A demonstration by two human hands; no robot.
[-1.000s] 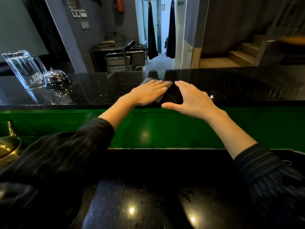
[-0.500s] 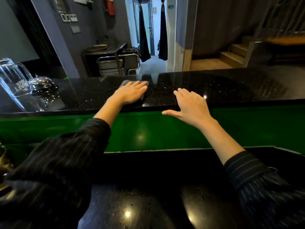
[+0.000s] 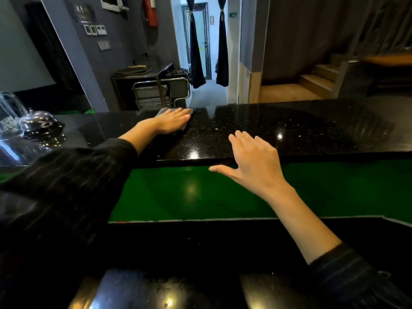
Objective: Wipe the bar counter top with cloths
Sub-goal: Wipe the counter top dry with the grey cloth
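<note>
Pressing flat on a grey cloth (image 3: 186,113), the left hand (image 3: 172,121) lies palm-down w/ fingers straight and together, near the far edge of the black granite bar counter top (image 3: 289,128). Cloth is mostly under that hand; only its far edge and right corner show. Right hand (image 3: 254,162) is well apart from the cloth, to its right, at the counter's near edge, fingers spread and loose, thumb out over the green front panel (image 3: 200,192); holds nothing. At far left sit a metal call bell (image 3: 41,123) and a clear glass pitcher (image 3: 9,117).
</note>
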